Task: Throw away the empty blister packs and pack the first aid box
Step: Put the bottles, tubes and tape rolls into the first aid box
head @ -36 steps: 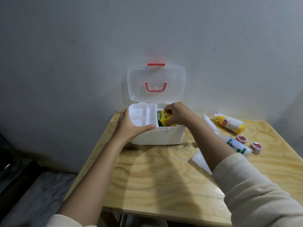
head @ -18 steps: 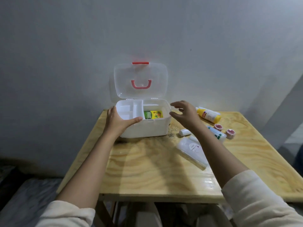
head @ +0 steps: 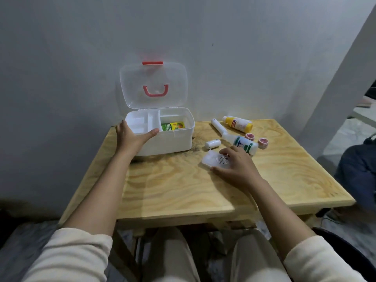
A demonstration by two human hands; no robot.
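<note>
The white first aid box [head: 173,140] stands at the table's back left, its clear lid [head: 154,80] up against the wall. A green and yellow packet [head: 173,126] lies in its right compartment. My left hand [head: 130,139] grips the box's front left corner, thumb over the rim. My right hand [head: 238,167] closes over a flat translucent white pack [head: 210,159] lying on the table to the right of the box, thumb at its near edge.
Behind my right hand lie a white bottle with a green label [head: 245,145], a yellow bottle [head: 239,124], a white tube [head: 217,125], a small white cylinder [head: 212,143] and two pink tape rolls [head: 249,136]. The wooden table [head: 183,190] abuts the wall. Another person's leg [head: 358,169] is at right.
My right hand left the green and yellow packet in the box, pulled out and came down to the right onto the flat white pack. My left hand stayed on the box.
</note>
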